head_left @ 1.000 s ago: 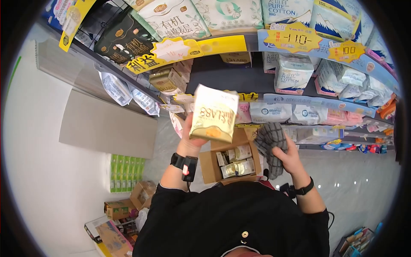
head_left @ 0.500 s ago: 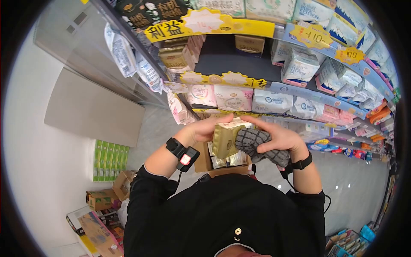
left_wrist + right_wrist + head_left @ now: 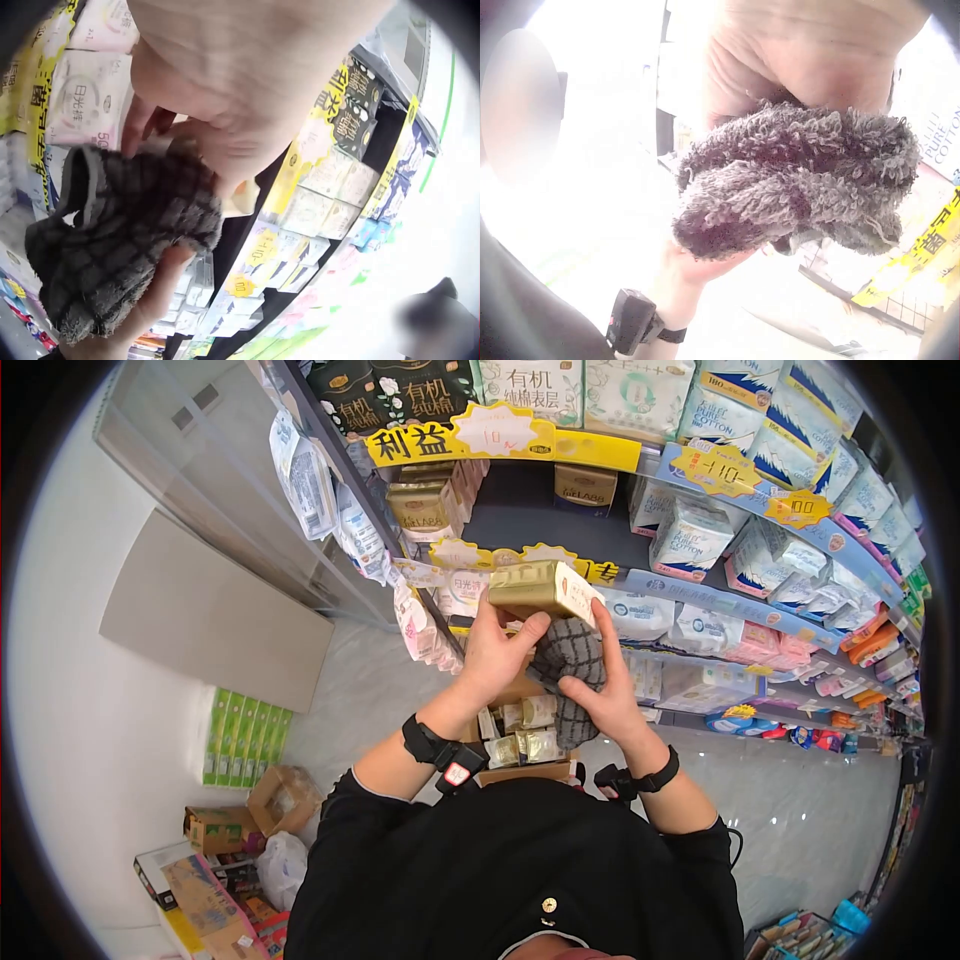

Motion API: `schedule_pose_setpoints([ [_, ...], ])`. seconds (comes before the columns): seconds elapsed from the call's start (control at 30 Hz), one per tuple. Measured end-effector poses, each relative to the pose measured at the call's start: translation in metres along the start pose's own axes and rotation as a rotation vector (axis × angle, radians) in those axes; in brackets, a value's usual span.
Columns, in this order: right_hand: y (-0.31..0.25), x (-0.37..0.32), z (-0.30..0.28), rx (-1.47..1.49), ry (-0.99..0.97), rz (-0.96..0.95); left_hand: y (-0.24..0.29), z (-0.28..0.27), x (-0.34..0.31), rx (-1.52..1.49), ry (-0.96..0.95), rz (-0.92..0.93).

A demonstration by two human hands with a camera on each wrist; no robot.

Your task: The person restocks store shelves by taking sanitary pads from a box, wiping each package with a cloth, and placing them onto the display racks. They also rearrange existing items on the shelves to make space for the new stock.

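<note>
My left hand (image 3: 495,655) holds a gold and white pack (image 3: 535,590) in front of the shelf, its thumb along the near side. In my right hand (image 3: 615,700) is a grey checked cloth (image 3: 572,650), gripped under the thumb, while the fingers reach up to the pack's right end. The cloth (image 3: 120,232) hangs bunched in the left wrist view, where the pack is mostly hidden behind the left hand (image 3: 232,90). Its looped pile fills the middle of the right wrist view, below the right hand (image 3: 802,60).
An open carton (image 3: 530,772) with several gold and white packs stands below the hands. The shelf (image 3: 510,515) ahead carries a gold box (image 3: 585,488) at its back and similar packs (image 3: 425,508) at its left. Hanging packets (image 3: 410,615) line the shelf's left edge.
The pack was first held up at the left, apart from the cloth. Both hands then came together low over the carton, and now they have risen with pack and cloth toward the shelf.
</note>
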State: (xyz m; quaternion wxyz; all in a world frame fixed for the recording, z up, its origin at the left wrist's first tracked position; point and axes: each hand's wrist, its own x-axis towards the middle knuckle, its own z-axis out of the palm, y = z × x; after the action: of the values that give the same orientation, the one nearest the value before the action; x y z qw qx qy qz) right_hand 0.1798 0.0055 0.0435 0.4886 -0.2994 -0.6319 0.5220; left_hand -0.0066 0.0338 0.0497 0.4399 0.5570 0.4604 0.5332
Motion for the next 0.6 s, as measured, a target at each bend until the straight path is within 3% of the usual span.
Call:
schedule_pose_setpoints([
  [0.03, 0.0, -0.001, 0.001, -0.036, -0.006, -0.005, 0.01, 0.005, -0.002, -0.134, 0.004, 0.066],
  [0.23, -0.001, -0.008, 0.004, -0.203, -0.078, 0.054, 0.026, 0.01, -0.005, -0.096, 0.042, 0.144],
  [0.33, 0.003, -0.01, 0.003, -0.372, -0.066, -0.096, 0.023, 0.01, 0.004, -0.1, 0.045, 0.12],
  [0.4, 0.0, -0.012, -0.002, -0.377, -0.061, -0.091, 0.027, 0.003, 0.015, 0.039, 0.083, 0.055],
  [0.6, 0.007, -0.033, -0.031, -0.355, -0.013, -0.055, 0.054, -0.026, 0.092, 0.597, 0.292, 0.243],
])
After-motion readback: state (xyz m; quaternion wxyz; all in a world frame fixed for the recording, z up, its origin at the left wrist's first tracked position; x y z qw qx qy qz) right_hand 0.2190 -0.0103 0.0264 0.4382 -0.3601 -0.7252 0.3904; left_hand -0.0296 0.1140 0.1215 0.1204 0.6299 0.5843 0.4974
